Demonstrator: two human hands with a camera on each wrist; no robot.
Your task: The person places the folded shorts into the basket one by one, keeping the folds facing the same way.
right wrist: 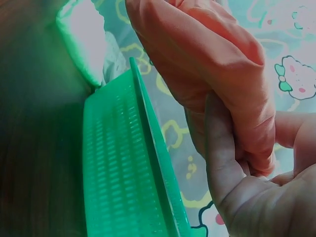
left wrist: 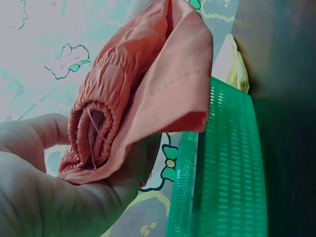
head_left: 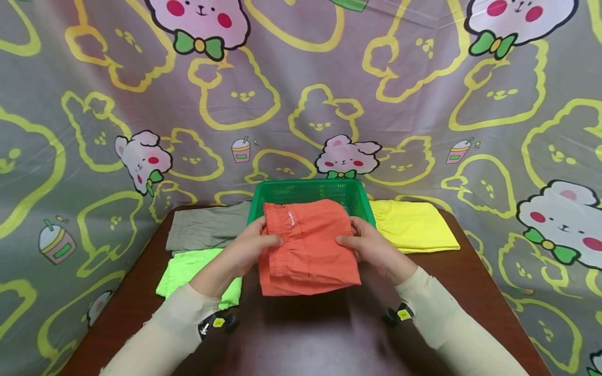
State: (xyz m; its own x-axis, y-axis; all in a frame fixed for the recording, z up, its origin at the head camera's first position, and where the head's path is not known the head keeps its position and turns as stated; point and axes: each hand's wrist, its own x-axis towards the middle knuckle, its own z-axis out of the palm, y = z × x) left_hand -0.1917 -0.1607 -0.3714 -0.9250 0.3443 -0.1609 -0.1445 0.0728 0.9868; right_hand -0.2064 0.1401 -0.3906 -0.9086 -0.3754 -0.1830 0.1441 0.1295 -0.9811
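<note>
Folded orange shorts (head_left: 310,250) with a gathered elastic waistband are held up between both hands, in front of the green basket (head_left: 258,196). My left hand (head_left: 249,245) grips the waistband side, thumb on the front face and fingers behind. In the left wrist view the rolled waistband edge (left wrist: 98,118) sits between thumb and fingers, a loose thread hanging from it. At the opposite edge, my right hand (head_left: 371,243) pinches the folded cloth (right wrist: 247,113) between thumb and fingers. The shorts overlap the basket's front in the head view.
Left of the basket lie a folded grey-green garment (head_left: 202,227) and, nearer, a bright green one (head_left: 188,269). A folded yellow garment (head_left: 414,224) lies to the right. All rest on the dark brown table (head_left: 479,308), with a cartoon-print curtain (head_left: 414,109) hanging around it.
</note>
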